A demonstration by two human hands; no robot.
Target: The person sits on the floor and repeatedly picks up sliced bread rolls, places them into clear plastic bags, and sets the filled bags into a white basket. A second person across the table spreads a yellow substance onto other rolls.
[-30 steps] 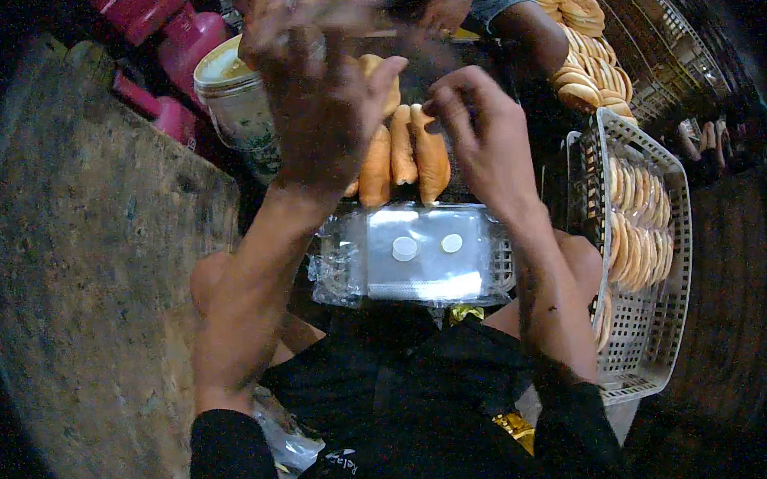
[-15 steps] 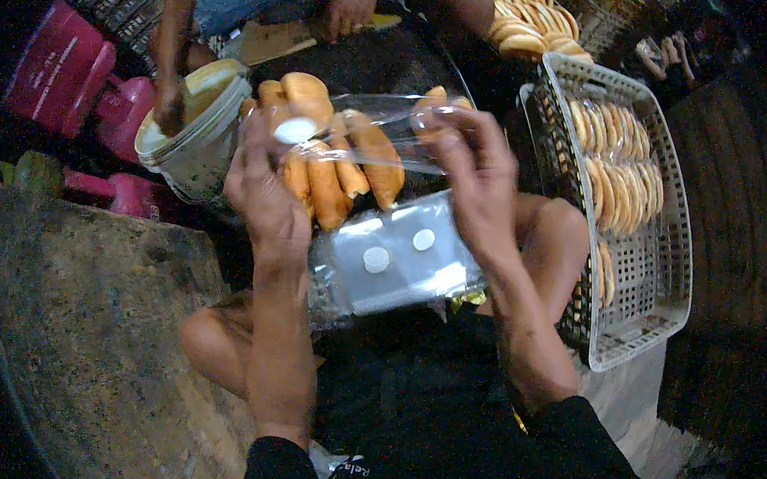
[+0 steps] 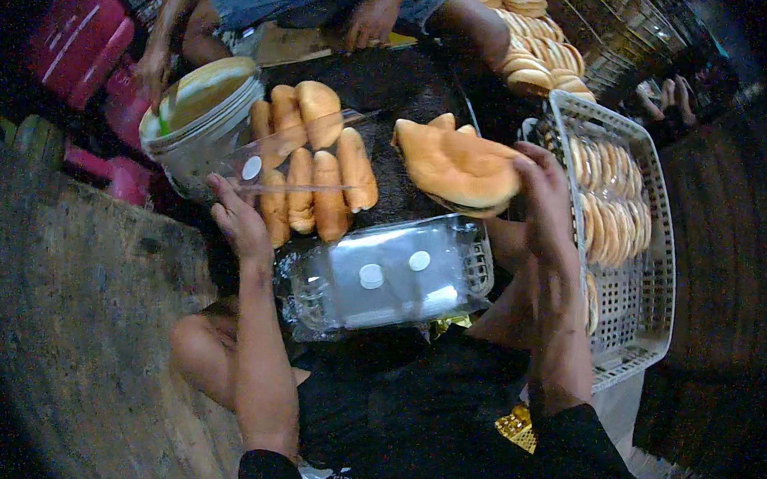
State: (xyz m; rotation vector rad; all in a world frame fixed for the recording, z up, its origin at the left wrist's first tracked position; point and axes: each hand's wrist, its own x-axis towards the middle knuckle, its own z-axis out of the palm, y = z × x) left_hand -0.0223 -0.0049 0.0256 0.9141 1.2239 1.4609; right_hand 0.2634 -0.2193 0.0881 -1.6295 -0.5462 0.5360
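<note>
Now left fingers [image 3: 224,191] pinching glossy film [image 3: 270,160], right fingers [image 3: 536,166] gripping domed bun [image 3: 461,167], oblong rolls [image 3: 300,192] lying toward surface's [image 3: 399,82] left edge.

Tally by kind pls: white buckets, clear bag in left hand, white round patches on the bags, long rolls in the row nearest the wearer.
White bucket: 1
Clear bag in left hand: 1
White round patches: 3
Long rolls, nearest row: 4
Total: 9
</note>
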